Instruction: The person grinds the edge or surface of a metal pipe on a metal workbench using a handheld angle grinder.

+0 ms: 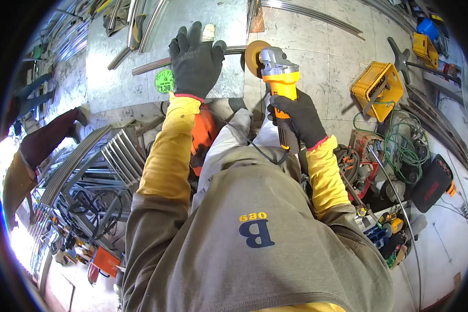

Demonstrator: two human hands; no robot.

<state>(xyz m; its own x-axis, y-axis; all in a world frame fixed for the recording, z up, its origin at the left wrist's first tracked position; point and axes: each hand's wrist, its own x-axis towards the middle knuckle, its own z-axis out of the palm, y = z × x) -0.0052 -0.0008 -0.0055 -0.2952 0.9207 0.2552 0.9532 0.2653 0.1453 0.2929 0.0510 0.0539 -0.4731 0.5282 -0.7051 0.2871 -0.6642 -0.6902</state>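
My right hand [301, 117], in a dark glove, is closed round the body of a yellow and grey angle grinder [282, 78]. The grinder's brown disc [254, 58] is upright at the right end of a thin metal bar [153, 65], overlapping it in this view. Over the bar lies my left hand [197, 65], also gloved, palm down with fingers stretched and apart. A pale, whitish covering shows on one of its fingertips. Both rest above a shiny metal sheet [119, 86], which carries a round green sticker [165, 80]. The bar's middle is hidden under the left hand.
More metal bars [312, 17] lie at the top. A yellow crate [378, 91] with metal pieces stands right, near a tangled green hose [408, 145]. Frames and cables crowd the lower left. Another person's leg [47, 135] shows at the left edge. Something orange [204, 130] sits by my knees.
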